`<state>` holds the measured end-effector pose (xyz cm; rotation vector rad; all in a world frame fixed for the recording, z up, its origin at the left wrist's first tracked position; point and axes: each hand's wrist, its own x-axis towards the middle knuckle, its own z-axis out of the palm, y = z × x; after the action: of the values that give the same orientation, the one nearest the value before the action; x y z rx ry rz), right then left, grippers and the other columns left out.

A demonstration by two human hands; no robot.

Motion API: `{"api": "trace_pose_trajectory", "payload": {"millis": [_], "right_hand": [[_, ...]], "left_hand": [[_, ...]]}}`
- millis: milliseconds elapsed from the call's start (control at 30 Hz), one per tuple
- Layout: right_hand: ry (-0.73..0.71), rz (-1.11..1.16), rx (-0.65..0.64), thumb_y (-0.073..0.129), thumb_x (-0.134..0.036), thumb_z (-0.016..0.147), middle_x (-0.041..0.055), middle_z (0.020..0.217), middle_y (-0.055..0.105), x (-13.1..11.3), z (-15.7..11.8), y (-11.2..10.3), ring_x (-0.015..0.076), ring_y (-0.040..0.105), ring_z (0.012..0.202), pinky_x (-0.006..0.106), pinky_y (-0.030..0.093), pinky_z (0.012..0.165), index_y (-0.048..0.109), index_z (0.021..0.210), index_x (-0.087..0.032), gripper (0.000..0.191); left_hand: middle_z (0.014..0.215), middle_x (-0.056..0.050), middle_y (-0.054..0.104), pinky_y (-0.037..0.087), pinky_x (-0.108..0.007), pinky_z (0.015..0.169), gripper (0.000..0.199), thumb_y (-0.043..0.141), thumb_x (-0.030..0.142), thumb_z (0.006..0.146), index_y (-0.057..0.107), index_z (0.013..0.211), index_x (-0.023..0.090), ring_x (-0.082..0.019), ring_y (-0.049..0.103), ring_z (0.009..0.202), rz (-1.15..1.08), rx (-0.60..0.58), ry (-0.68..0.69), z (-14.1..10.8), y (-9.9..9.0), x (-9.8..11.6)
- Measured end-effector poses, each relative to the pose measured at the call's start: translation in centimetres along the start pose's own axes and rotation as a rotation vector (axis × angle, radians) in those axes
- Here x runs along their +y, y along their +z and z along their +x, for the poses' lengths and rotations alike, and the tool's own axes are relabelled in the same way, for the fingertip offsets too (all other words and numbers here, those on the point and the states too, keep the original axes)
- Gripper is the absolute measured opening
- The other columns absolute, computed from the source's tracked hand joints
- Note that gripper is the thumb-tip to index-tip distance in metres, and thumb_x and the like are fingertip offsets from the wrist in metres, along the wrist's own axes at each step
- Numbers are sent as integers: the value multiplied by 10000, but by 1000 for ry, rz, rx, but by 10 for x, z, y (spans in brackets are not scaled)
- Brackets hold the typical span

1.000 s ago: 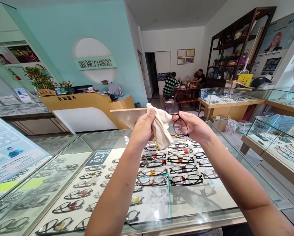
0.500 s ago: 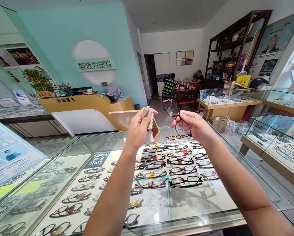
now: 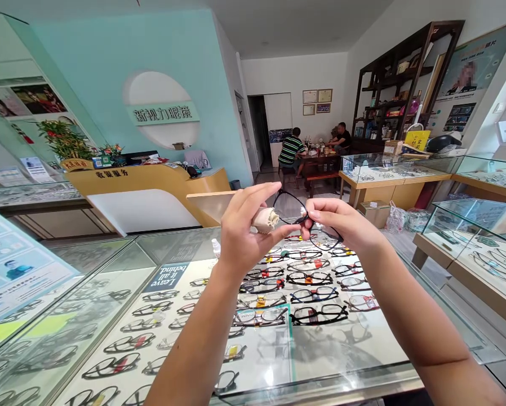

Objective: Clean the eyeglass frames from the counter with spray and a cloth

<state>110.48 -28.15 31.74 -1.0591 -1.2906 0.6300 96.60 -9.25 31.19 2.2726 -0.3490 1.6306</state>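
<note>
A pair of dark-rimmed eyeglasses (image 3: pixel 288 206) is held up above the glass counter, tilted with one lens higher than the other. My right hand (image 3: pixel 346 223) pinches it near the bridge between thumb and fingers. In my left hand (image 3: pixel 243 231) is a rolled cream lens cloth (image 3: pixel 266 220) with a zigzag edge, tucked in the palm. The left thumb and forefinger reach around the upper-left lens, close to its rim; whether they touch it I cannot tell. Under the hands, rows of spectacle frames (image 3: pixel 310 278) with coloured tags lie inside the counter.
The glass display counter (image 3: pixel 346 361) spans the front. A small white bottle (image 3: pixel 216 247) stands beyond my left forearm. A wooden panel (image 3: pixel 208 206) rises behind my left hand. More display cases (image 3: pixel 481 237) stand at right. Two people (image 3: pixel 294 148) sit at a table far back.
My left hand has turned and opened its thumb and forefinger, moving right to the eyeglasses with the cloth in the palm. The eyeglasses have shifted slightly and tilted in my right hand.
</note>
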Motion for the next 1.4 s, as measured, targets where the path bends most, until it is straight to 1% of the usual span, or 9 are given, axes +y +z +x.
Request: {"api": "trace_pose_trajectory", "payload": {"millis": [133,300,400,500,600,733,1000,1233,1400], "right_hand": [[-32,-62,41,676,-574,1030,37,837,752,-5,-4,2,191,696,825,324,517,855,703,847,-214,405],[-59,-84,65,518,-672,1075,46,874,757,-14,-10,8,213,721,853,356,539,895,749,882,-229,535],[-96,-152,84,453,-660,1101,60,917,767,-21,-16,13,233,728,914,387,542,948,768,928,-232,559],[-261,-329,243,467,-616,1108,72,1050,772,-24,-20,21,255,715,1042,425,532,1017,765,1048,-247,478],[-546,-603,478,636,-570,1035,80,1232,738,-21,-22,28,286,677,1184,478,516,1075,719,1211,-280,349],[-797,-883,702,818,-404,910,96,1255,721,-16,-20,35,308,667,1186,519,521,1060,668,1299,-283,434],[-789,-953,841,809,-366,943,76,1194,756,-15,-20,43,293,704,1117,509,573,991,714,1299,-304,373],[-741,-951,851,811,-345,948,73,1134,762,-17,-20,43,270,709,1071,474,587,957,739,1229,-273,299],[-687,-908,874,780,-352,963,59,1084,752,-19,-20,38,253,698,1036,451,575,933,745,1196,-269,250]], "left_hand": [[1314,-111,775,581,-428,968,698,944,564,777,740,1390,300,-290,705,1056,-8,29,8,1,-1,3],[1330,-114,766,602,-419,943,730,909,608,803,720,1439,305,-277,708,1025,28,-11,25,3,-8,7],[1290,-109,772,603,-415,938,700,922,602,791,746,1391,287,-256,700,956,53,52,49,4,-11,10],[1280,-95,765,592,-424,970,690,939,571,786,743,1385,290,-252,692,976,87,191,48,3,-11,15],[1284,-78,751,573,-437,971,676,962,490,790,728,1400,319,-246,684,986,75,396,-16,2,-10,22],[1303,-86,735,574,-467,920,636,969,455,792,729,1366,321,-258,692,968,55,547,-108,1,-9,27],[1243,-83,736,598,-462,914,580,909,568,832,713,1308,300,-258,707,968,103,547,-187,1,-5,32],[1134,-52,716,572,-411,920,528,926,470,847,739,1312,306,-231,678,979,27,473,-281,0,-7,39],[1154,-52,747,554,-412,947,466,885,386,910,753,1355,345,-229,683,1024,-8,380,-228,0,-10,36]]}}
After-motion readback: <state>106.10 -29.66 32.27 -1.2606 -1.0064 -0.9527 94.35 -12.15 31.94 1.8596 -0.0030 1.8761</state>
